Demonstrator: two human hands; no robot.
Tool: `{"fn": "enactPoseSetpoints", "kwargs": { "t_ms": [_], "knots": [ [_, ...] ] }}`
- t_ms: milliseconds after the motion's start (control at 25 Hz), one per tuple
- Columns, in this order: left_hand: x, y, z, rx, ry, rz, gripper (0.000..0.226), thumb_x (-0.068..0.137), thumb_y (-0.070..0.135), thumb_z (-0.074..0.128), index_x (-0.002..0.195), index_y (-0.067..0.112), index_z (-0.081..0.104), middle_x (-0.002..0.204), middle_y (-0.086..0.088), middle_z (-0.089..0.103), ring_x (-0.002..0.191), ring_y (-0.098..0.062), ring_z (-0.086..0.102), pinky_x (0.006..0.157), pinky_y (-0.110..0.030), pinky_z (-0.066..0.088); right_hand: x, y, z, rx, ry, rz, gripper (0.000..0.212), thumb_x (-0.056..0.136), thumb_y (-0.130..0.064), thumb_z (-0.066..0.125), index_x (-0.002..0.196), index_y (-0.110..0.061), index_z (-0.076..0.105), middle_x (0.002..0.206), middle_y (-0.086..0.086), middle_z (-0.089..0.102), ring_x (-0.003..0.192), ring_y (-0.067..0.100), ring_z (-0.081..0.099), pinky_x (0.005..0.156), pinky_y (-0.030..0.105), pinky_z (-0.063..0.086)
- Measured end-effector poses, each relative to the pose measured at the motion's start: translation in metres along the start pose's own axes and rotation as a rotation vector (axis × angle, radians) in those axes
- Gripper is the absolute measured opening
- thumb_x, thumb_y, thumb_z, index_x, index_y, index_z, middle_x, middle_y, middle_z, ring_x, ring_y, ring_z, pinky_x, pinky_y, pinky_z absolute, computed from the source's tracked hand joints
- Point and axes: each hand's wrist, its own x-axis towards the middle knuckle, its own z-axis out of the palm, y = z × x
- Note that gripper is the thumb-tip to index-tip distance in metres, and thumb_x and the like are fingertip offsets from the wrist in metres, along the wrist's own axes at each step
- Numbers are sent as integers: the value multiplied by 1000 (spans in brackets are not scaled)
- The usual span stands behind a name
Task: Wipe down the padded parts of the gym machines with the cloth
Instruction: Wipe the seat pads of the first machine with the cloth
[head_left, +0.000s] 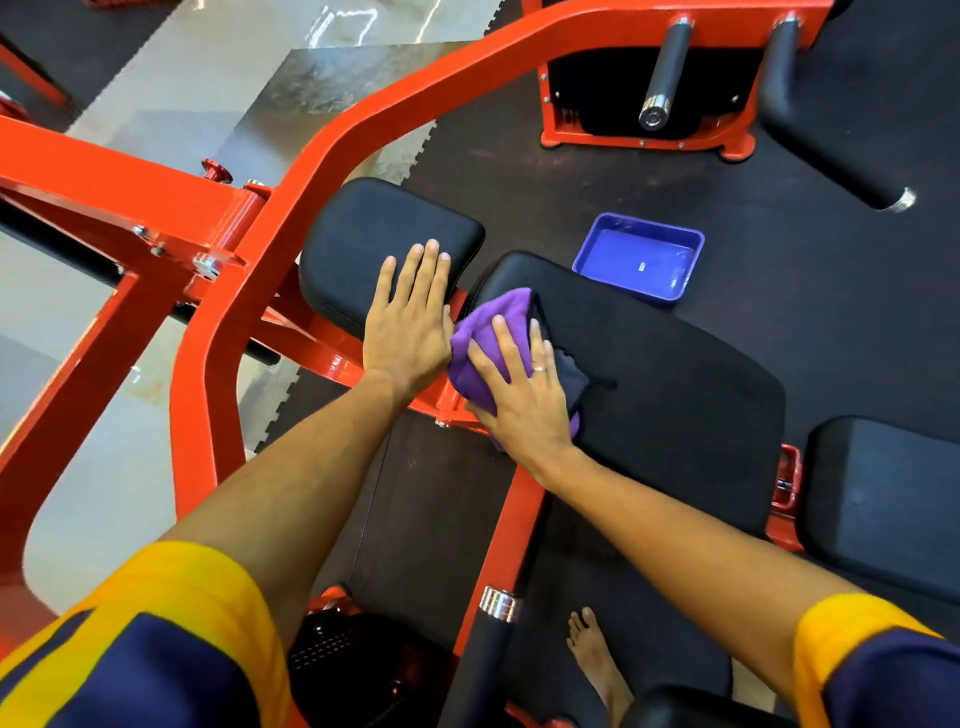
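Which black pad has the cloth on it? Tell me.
The long middle pad: the right hand presses the purple cloth onto its end. The small pad bears only the left hand; the far-right pad is untouched.

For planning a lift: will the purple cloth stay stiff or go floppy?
Probably floppy: the purple cloth bunches in folds under the right hand. Likely light, being thin fabric. It should not roll on the flat black pad.

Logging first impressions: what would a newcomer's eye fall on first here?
The purple cloth under the right hand, pressed on the long black pad at centre. The left hand lies flat on the smaller pad beside it, and the bright red frame sweeps across the left.
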Motion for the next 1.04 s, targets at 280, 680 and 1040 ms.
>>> {"fn": "enactPoseSetpoints", "kwargs": {
  "t_ms": [280,680,1040],
  "knots": [
    [0,3,-2,17,13,-12,63,102,29,35,160,7,24,168,-11,19,156,-25,13,127,-49,8,-64,40,-6,1,-34,165,77,94,-67,53,159,-33,31,170,4,19,155,44,13,120,63,25],
    [0,2,3,-10,77,-2,64,100,25,43,159,6,27,167,-12,23,156,-27,17,127,-51,8,62,70,-28,195,-117,536,60,104,-59,34,160,-43,21,172,-6,7,156,37,8,124,60,12],
    [3,7,0,58,16,58,63,98,21,40,156,0,29,164,-22,25,153,-38,19,124,-60,8,48,39,-27,158,-143,339,63,100,-64,30,160,-44,22,172,-4,9,156,40,3,124,61,6]
  ]
}}
